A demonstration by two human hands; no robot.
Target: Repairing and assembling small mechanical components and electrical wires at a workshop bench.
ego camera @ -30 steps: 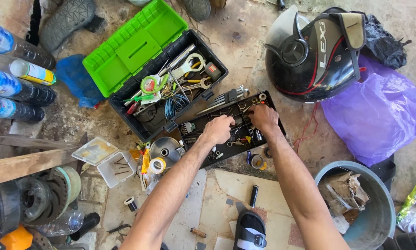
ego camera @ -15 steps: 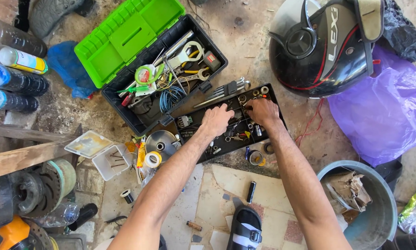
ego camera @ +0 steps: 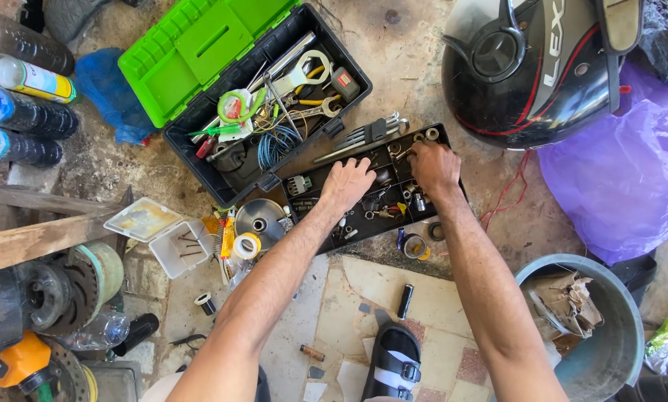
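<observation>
Both forearms reaching up from the lower edge of the frame toward its centre, converging on a black parts tray (ego camera: 453, 195) lying on the ground just below an open toolbox (ego camera: 200, 149) with a green lid (ego camera: 200, 45). Left hand (ego camera: 346, 184) palm down, resting on the tray's middle compartments, fingers curled under and close together; impossible to tell whether anything is pinched beneath them. Right hand (ego camera: 433, 165) at the tray's upper right end, knuckles up, fingertips bunched together and dipping into a small compartment of bolts and washers; grip on any piece hidden. A set of wrenches (ego camera: 363, 136) lying along the tray's upper edge, just left of the right hand. Black helmet (ego camera: 531, 71) at upper right, above a purple plastic bag (ego camera: 631, 171). Roll of tape (ego camera: 247, 245) left of the left forearm, near a clear plastic box (ego camera: 179, 248). Sandalled foot (ego camera: 391, 365) at bottom centre, between the two arms.
</observation>
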